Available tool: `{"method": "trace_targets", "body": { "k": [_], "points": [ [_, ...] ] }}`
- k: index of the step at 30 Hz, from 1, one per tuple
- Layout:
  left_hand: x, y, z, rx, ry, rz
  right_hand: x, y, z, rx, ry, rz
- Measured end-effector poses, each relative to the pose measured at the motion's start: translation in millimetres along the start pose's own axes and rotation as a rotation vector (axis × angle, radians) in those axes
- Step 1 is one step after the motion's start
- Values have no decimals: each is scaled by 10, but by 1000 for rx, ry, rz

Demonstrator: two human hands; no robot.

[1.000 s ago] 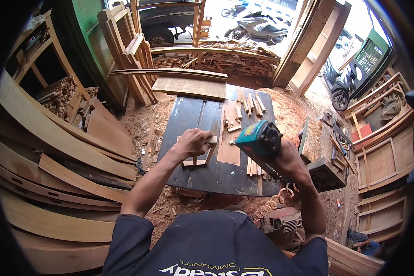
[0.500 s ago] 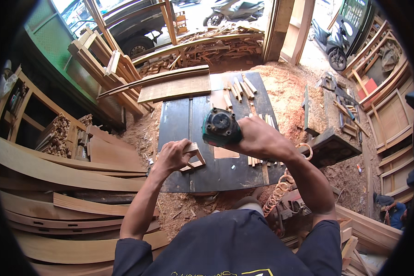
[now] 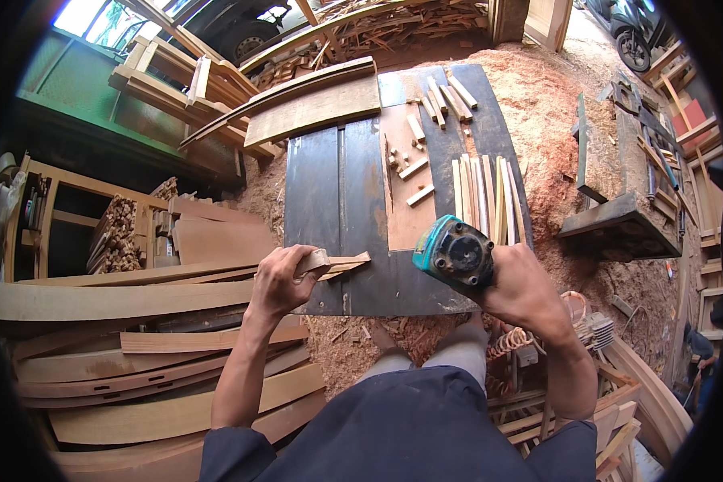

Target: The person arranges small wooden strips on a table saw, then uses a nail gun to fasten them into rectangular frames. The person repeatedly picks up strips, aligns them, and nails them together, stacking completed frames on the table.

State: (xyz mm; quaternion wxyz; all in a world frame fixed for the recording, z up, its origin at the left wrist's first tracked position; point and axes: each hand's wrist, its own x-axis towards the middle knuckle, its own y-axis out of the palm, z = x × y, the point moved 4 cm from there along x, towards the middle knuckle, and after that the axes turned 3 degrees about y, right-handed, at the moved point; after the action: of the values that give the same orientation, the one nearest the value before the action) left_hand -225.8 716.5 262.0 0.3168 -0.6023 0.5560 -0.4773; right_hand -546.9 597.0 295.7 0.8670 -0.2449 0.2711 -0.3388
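My left hand (image 3: 279, 279) is closed around a small wooden frame (image 3: 347, 263) at the near left edge of a dark worktable (image 3: 317, 185). The frame is tilted, and my fingers hide part of it. In my right hand (image 3: 526, 291) is a teal and black nail gun (image 3: 458, 253), its round cap facing up, held over the table's near edge and apart from the frame. A coiled orange air hose (image 3: 512, 341) hangs below that hand. Beyond the gun lie several thin wooden strips (image 3: 490, 193), side by side. Short wooden pieces (image 3: 416, 169) are scattered on a brown panel (image 3: 402, 229).
A wide board (image 3: 313, 104) rests across the table's far left corner. Long curved planks (image 3: 136, 305) are stacked at my left. Sawdust (image 3: 530, 104) covers the floor on the right, beside a metal-edged bench (image 3: 627, 225). More timber (image 3: 627, 402) lies at near right.
My right hand has moved the nail gun right and nearer to me, away from the frame. The frame has turned in my left hand. My view has shifted too.
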Motion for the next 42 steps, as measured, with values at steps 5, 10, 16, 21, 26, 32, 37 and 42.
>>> {"method": "trace_targets", "body": {
  "k": [5, 10, 16, 21, 26, 32, 37, 42],
  "points": [
    [-25, -6, 24, -10, -39, 10, 12, 68, 37, 27, -40, -61],
    [7, -21, 60, -132, -216, 113, -27, 136, 64, 38, -67, -65],
    [78, -51, 57, -257, -423, 227, -91, 173, 92, 14, -10, -19],
    [89, -45, 65, -257, -484, 243, -106, 218, 99, 27, 23, 21],
    [80, -1, 71, -254, -446, 171, -119, 266, 82, 50, 7, 28],
    [63, 6, 142, -290, -489, 230, -104, 336, 49, 39, 26, 26],
    [74, 11, 157, -297, -495, 229, -113, 348, 44, 43, 48, 38],
    [77, 13, 138, -267, -476, 217, -119, 356, 61, 25, 39, 21]
  ]
}}
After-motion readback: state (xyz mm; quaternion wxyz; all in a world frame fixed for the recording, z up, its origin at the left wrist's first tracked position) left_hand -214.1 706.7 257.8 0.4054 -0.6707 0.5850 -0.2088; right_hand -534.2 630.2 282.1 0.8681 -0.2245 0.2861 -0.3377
